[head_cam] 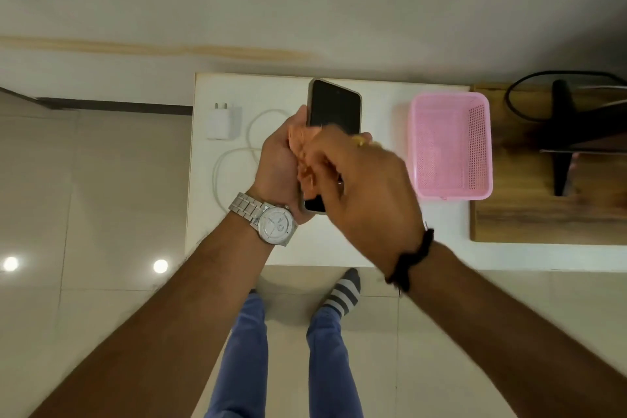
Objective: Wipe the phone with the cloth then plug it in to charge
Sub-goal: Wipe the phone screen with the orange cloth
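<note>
A black phone [334, 107] with a dark screen is held above the white table [339, 241]. My left hand [280, 159] grips its left edge and underside. My right hand [363, 183] holds a crumpled orange cloth [305, 154] pressed against the lower half of the screen; the hand is motion-blurred. The phone's bottom corner [314, 204] peeks out below the cloth. A white charger plug [220, 120] lies on the table at the left, with a coiled white cable [237, 153] beside it, partly hidden by my left hand.
A pink plastic basket [451, 146] stands on the table to the right. Further right, a wooden board [529, 214] carries a black monitor stand [563, 142] and a black cord. My legs and a striped sock show on the tiled floor below.
</note>
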